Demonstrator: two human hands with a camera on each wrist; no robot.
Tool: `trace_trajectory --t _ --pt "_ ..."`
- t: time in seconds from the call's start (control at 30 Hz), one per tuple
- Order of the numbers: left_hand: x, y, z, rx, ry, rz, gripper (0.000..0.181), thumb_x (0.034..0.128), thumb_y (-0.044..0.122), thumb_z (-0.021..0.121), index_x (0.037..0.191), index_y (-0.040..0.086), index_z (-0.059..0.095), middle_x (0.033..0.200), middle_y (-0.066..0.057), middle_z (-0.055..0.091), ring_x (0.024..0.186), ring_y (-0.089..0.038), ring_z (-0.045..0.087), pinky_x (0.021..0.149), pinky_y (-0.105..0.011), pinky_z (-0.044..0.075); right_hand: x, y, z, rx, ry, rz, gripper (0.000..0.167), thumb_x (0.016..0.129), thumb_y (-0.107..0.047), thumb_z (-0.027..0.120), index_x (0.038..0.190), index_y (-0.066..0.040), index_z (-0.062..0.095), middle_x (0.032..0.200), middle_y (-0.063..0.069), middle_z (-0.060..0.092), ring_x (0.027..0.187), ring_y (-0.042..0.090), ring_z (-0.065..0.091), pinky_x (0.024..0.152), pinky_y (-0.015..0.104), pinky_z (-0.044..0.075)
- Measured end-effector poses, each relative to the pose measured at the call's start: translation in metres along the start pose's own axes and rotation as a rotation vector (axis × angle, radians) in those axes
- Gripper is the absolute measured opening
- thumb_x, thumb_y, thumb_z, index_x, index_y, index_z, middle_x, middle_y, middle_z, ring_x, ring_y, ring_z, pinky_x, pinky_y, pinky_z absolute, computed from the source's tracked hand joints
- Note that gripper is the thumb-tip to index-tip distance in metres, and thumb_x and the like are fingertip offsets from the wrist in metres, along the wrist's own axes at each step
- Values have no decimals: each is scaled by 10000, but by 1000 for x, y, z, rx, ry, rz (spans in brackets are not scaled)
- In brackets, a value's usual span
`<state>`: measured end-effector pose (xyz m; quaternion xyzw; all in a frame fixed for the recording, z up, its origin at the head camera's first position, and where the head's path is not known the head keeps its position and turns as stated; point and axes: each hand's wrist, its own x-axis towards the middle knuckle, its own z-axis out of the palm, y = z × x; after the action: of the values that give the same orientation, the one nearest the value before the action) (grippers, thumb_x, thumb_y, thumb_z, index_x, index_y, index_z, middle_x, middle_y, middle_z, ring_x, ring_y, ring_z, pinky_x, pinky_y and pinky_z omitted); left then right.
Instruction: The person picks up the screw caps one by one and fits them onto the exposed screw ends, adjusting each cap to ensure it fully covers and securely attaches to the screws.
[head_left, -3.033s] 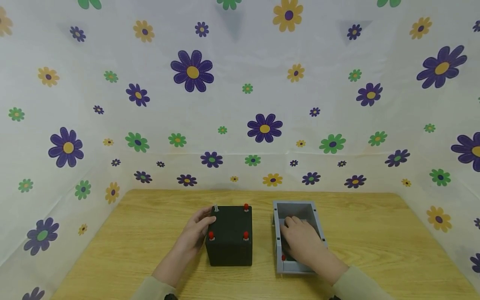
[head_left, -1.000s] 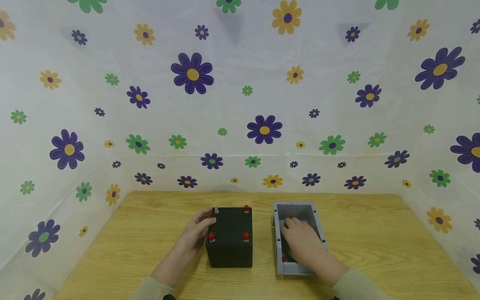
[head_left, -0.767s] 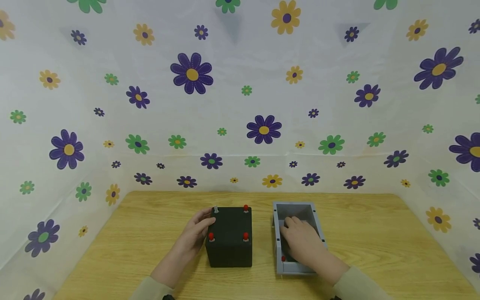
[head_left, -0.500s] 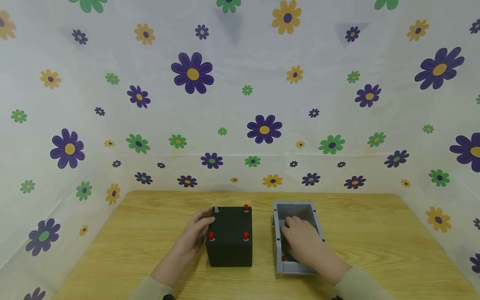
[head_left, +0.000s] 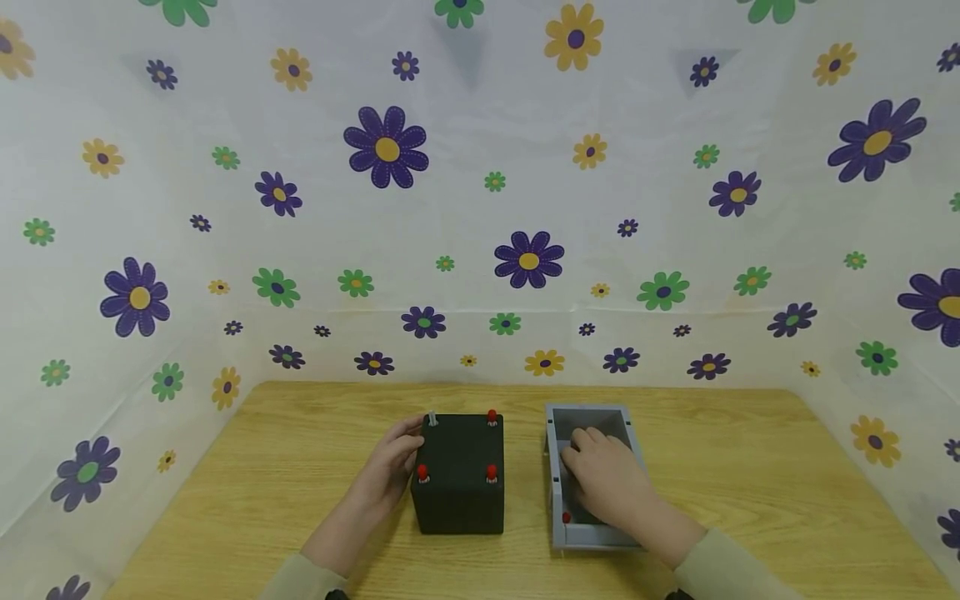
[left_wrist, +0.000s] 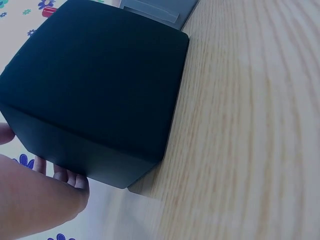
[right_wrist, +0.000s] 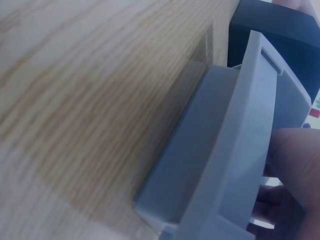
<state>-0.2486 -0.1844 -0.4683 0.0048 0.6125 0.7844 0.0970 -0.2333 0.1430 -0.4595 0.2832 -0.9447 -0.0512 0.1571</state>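
A black box (head_left: 459, 454) stands on the table with small metal switches at its top corners. Three carry red caps; the back left one (head_left: 432, 419) is bare metal. My left hand (head_left: 386, 467) rests against the box's left side, thumb at the top edge and fingers partly hidden behind it. To the right, my right hand (head_left: 611, 475) reaches down into a grey plastic bin (head_left: 557, 500). Its fingertips are hidden, so whether they pinch anything does not show. A small red cap (head_left: 566, 517) lies in the bin's near left corner.
The wooden table (head_left: 337, 417) is enclosed by a white flowered cloth (head_left: 480, 208) at the back and sides. A narrow strip of tabletop separates the box from the bin.
My left thumb has slid slightly left, off the box's top. My right hand has shifted a little to the right within the bin. Box and bin stay in place.
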Motion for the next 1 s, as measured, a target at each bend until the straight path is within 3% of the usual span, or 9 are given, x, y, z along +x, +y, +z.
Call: trace_trajectory --t 0.33,0.53,1.0 --pt "-1 1 -1 -1 -5 3 421 990 94 506 1408 52 534 1200 96 616 1139 -80 590 1025 -200 449 3 2 -8 11 -3 -15 177 882 -193 845 993 -96 747 939 53 655 835 196 594 691 355 540" --pt "0 1 -1 0 -6 3 425 992 92 511 1413 41 531 1191 96 620 1131 -72 596 1023 -194 450 5 4 -12 6 55 -35 162 856 -171 859 901 -112 715 859 27 609 767 171 540 622 309 468" --pt "1 0 -2 -16 0 -3 362 1005 81 510 1362 84 571 1177 96 626 1118 -66 609 1016 -190 460 9 6 -22 3 77 -23 155 872 -170 848 868 -129 698 859 14 607 760 163 523 650 324 499"
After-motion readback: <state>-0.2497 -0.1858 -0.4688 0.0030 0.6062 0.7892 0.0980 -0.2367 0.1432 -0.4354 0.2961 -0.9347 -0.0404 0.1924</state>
